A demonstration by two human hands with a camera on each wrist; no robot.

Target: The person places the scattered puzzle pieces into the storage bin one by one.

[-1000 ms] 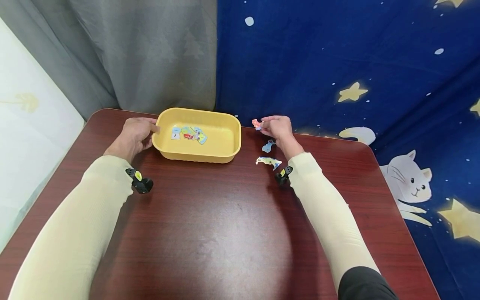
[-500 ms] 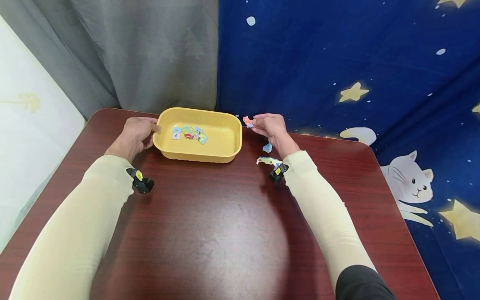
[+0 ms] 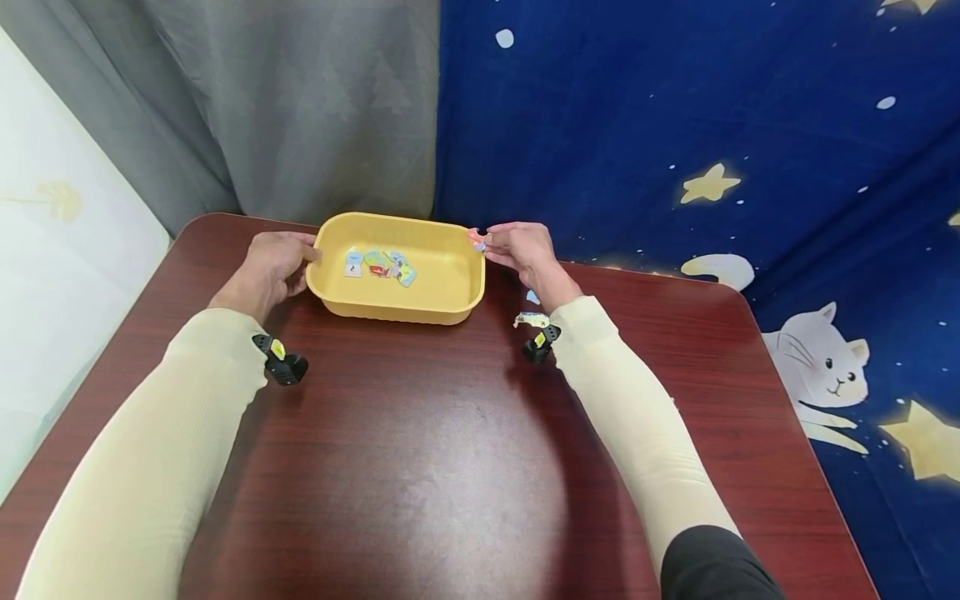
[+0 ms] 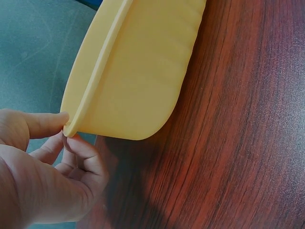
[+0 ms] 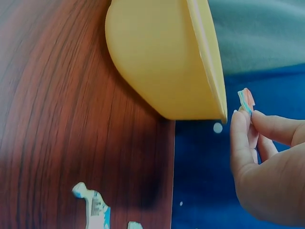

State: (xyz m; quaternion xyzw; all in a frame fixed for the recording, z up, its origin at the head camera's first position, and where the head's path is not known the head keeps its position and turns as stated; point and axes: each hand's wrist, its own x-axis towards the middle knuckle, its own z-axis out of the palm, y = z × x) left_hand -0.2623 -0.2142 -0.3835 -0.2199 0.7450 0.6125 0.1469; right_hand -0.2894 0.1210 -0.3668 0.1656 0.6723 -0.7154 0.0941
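Pinched in right hand [image 3: 525,250]: red-blue piece [image 3: 476,240], by yellow bin [image 3: 442,279]. Left hand [image 3: 273,265] pinches bin's left rim [image 4: 103,62]. Fingertip-only hold could slip, dropping piece outside.

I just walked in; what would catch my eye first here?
Probably the bright yellow tray near the far edge of the dark red table, with colourful pieces lying inside it and the left hand pinching it at its left end. Next, the small orange-red piece that the right hand pinches by the tray's right end. Behind on the right, the deep blue curtain stands out with its stars and a pale cat.
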